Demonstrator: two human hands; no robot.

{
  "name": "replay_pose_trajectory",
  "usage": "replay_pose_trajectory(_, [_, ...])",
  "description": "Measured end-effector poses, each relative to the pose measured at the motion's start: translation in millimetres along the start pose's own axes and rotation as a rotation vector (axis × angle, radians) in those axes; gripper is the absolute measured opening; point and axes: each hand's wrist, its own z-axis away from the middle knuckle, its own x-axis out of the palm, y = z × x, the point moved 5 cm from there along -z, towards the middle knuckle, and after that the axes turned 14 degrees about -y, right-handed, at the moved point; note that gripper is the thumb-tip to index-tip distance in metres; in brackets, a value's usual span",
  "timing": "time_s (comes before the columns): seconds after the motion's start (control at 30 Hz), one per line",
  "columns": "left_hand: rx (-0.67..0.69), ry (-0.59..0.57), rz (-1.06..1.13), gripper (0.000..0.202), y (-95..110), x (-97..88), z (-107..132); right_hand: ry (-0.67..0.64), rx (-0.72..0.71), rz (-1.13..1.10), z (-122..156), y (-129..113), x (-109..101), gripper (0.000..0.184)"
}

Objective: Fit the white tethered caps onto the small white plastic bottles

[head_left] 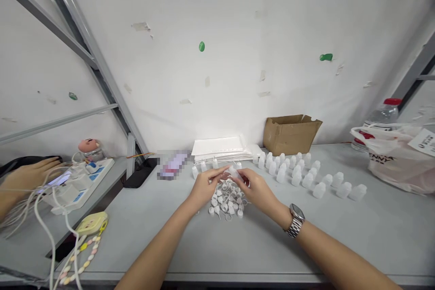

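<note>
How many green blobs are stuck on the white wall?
3: one green blob above the hands at centre, one upper right above the cardboard box, one at far left.

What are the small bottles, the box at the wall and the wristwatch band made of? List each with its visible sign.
Small bottles: probably plastic, translucent white with a matte, milky look.
Box: corrugated cardboard by its look, dull brown, flaps open and creased.
Wristwatch band: seemingly metal, silvery links that catch the light.
</note>
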Motion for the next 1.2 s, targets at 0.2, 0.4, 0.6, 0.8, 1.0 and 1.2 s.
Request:
replay_pose_trajectory(0.2, [0.013,0.095,0.123,0.028,7,1.7,1,-0.007,-0.012,-0.017,1,-1,4,0.018])
replay_pose_trajectory(0.4, [-0.063,0.209,0.492,0.023,-6,7.8,-1,0.021,-0.068,-0.024,2,-10,9,0.011])
replay_pose_trajectory(0.6, [-0.121,0.209,0.673,0.027,-8,12.7,0,0.067,-0.114,0.045,5,-18,9,0.01])
replay_pose_trajectory(0.8, [-0.18,0.199,0.708,0.025,-9,13.2,2,0.139,-0.177,0.243,9,-22,9,0.014])
replay_pose_trajectory(1.0, [-0.173,0.156,0.788,0.026,-11,17.0,1,0.205,-0.266,0.444,11,-25,11,0.02])
replay_pose_trajectory(1.2, [-0.161,0.203,0.838,0.024,-12,21.4,1,0.207,-0.331,0.624,13,-32,17,0.021])
